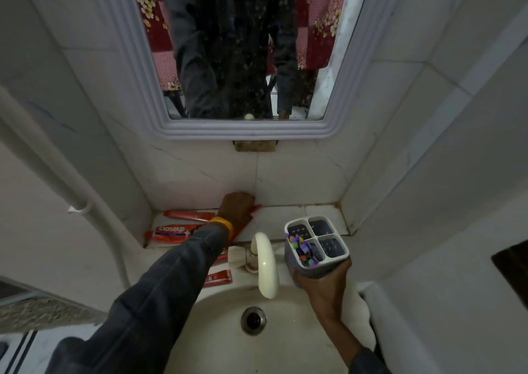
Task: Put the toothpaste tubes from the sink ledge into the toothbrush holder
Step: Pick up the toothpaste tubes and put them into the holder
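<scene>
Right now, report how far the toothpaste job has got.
Done: nothing; the holder shows no tube, only toothbrushes in one of four compartments. In hand: right hand grips the holder; left hand covers a red tube on the ledge. Left: that one, the Closeup tube and others nearby.

White curved faucet (pixel 267 265) over basin, dark drain (pixel 253 320) below, grey-framed mirror (pixel 160 93) on tiled wall

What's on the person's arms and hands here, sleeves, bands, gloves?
No gloves: both hands are bare. The left hand comes out of a long dark denim-like sleeve with visible seams, and an orange-yellow band circles that wrist. The right hand shows a bare forearm; a dark cuff only appears at the frame's bottom edge.
</scene>
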